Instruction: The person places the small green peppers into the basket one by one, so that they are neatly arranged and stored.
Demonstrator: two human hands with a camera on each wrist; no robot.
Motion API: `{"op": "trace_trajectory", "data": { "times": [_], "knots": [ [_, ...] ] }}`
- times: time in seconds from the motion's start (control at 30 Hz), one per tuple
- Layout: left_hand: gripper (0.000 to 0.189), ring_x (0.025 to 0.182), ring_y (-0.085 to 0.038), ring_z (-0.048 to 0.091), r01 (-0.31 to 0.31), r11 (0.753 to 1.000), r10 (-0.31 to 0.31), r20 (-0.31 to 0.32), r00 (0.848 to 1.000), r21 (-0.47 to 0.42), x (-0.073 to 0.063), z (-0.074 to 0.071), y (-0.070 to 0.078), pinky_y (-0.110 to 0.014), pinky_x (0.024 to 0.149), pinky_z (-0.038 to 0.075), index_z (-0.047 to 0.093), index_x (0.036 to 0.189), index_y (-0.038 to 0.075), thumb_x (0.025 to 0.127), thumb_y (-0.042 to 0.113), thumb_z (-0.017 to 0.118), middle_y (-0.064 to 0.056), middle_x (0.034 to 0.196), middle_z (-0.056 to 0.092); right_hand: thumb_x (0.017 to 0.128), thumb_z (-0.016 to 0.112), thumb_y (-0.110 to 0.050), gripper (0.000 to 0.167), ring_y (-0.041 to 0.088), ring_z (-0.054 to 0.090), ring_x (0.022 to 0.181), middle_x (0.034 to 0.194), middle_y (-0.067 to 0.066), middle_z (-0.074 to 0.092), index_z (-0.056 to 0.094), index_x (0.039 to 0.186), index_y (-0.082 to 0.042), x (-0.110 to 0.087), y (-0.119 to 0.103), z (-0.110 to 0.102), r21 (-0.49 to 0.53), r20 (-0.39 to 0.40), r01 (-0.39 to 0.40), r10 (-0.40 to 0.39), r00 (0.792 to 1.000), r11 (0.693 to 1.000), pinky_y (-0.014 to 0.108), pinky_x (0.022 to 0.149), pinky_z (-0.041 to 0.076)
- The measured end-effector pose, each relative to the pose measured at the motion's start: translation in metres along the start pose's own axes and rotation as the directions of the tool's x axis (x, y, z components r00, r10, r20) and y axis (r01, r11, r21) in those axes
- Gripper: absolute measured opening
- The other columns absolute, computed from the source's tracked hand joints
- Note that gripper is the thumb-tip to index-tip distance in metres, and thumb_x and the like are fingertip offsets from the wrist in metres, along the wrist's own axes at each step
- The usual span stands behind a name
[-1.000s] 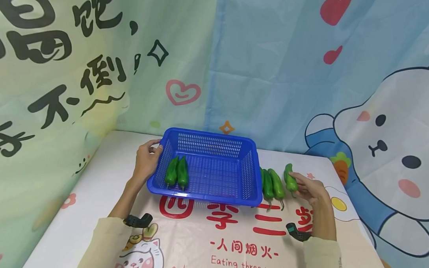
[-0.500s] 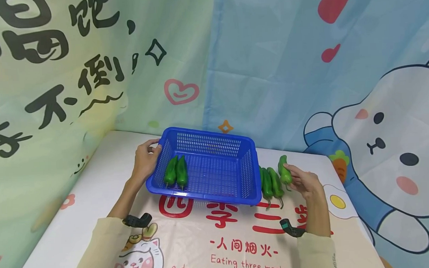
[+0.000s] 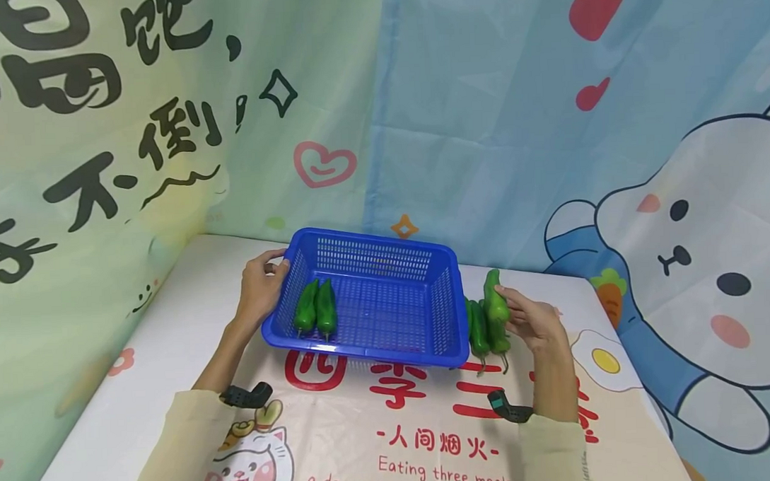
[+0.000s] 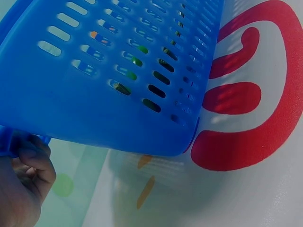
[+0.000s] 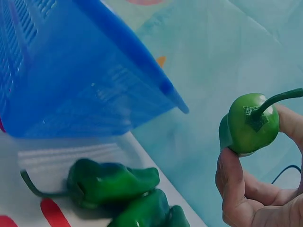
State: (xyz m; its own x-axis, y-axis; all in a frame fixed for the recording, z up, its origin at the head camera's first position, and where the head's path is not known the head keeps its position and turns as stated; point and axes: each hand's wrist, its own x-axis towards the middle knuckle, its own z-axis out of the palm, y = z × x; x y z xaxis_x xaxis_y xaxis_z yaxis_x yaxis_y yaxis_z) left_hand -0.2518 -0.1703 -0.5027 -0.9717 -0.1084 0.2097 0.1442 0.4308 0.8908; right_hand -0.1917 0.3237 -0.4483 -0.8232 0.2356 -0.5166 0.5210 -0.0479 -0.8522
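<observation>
A blue plastic basket (image 3: 383, 357) with slotted walls stands mid-table, and two green peppers (image 3: 316, 310) lie side by side at its left end. My left hand (image 3: 261, 287) grips the basket's left rim; in the left wrist view its fingers (image 4: 38, 161) curl at the rim. My right hand (image 3: 535, 319) pinches another green pepper (image 3: 494, 300) between thumb and fingers, above the table to the right of the basket. The right wrist view shows that pepper's stem end (image 5: 255, 118) facing the camera. Below it, several loose green peppers (image 5: 111, 184) lie beside the basket's right wall.
A printed tablecloth (image 3: 398, 424) with red characters covers the table. A fabric backdrop (image 3: 470, 138) with a rabbit picture hangs close behind the basket and along the left side. The table's right edge runs beyond my right hand.
My right hand has lifted the pinched pepper and moved it left toward the basket, so it now overlaps the loose peppers in view. My left hand and the basket have stayed in place.
</observation>
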Motion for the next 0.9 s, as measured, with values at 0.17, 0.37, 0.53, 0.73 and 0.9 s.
{"op": "trace_trajectory", "data": {
  "times": [0.17, 0.37, 0.53, 0.73, 0.9],
  "knots": [
    [0.039, 0.065, -0.010, 0.066, -0.002, 1.000, 0.002, 0.001, 1.000, -0.002, -0.001, -0.001, 0.001, -0.020, 0.058, 0.051, 0.066, 0.145, -0.004, 0.112, 0.015, 0.059, -0.029, 0.096, 0.076, 0.096, 0.084, -0.045, 0.073, 0.006, 0.069, 0.088, 0.097, -0.005, 0.067, 0.052, 0.144, 0.001, -0.003, -0.002, 0.010, 0.011, 0.005, 0.013, -0.013, 1.000, 1.000, 0.018, 0.078, 0.061],
    [0.039, 0.066, -0.011, 0.066, -0.001, 1.000, 0.001, 0.002, 1.000, -0.004, -0.001, 0.000, 0.001, -0.020, 0.058, 0.051, 0.065, 0.145, -0.004, 0.112, 0.016, 0.059, -0.029, 0.098, 0.076, 0.095, 0.085, -0.043, 0.057, 0.007, 0.069, 0.083, 0.090, -0.006, 0.069, 0.060, 0.128, -0.002, -0.007, -0.003, 0.018, 0.015, 0.002, 0.033, -0.034, 0.999, 0.999, 0.019, 0.078, 0.062],
    [0.039, 0.066, -0.010, 0.065, 0.004, 1.000, -0.004, 0.001, 1.000, -0.002, -0.001, 0.000, 0.000, -0.020, 0.057, 0.050, 0.066, 0.145, -0.004, 0.112, 0.016, 0.059, -0.028, 0.097, 0.076, 0.095, 0.085, -0.042, 0.062, 0.008, 0.070, 0.084, 0.093, -0.004, 0.069, 0.059, 0.133, 0.000, -0.008, -0.004, 0.025, 0.016, 0.007, 0.035, -0.035, 0.999, 0.999, 0.020, 0.078, 0.062],
    [0.038, 0.064, -0.010, 0.064, 0.003, 1.000, -0.003, -0.005, 1.000, 0.000, -0.001, 0.000, 0.000, -0.020, 0.056, 0.049, 0.066, 0.145, -0.004, 0.112, 0.015, 0.059, -0.028, 0.095, 0.075, 0.095, 0.084, -0.043, 0.074, 0.007, 0.069, 0.089, 0.097, -0.005, 0.070, 0.054, 0.145, 0.003, -0.009, -0.006, 0.033, 0.007, 0.041, 0.052, -0.052, 0.998, 0.999, 0.020, 0.079, 0.062],
    [0.038, 0.065, -0.009, 0.064, -0.002, 1.000, 0.002, -0.007, 1.000, 0.001, 0.000, 0.001, -0.001, -0.020, 0.057, 0.050, 0.066, 0.144, -0.004, 0.112, 0.015, 0.059, -0.028, 0.095, 0.075, 0.096, 0.084, -0.043, 0.074, 0.007, 0.070, 0.087, 0.095, -0.006, 0.071, 0.054, 0.145, 0.004, -0.012, -0.007, 0.041, -0.002, 0.055, 0.074, -0.074, 0.996, 0.997, 0.021, 0.080, 0.063]
  ]
}}
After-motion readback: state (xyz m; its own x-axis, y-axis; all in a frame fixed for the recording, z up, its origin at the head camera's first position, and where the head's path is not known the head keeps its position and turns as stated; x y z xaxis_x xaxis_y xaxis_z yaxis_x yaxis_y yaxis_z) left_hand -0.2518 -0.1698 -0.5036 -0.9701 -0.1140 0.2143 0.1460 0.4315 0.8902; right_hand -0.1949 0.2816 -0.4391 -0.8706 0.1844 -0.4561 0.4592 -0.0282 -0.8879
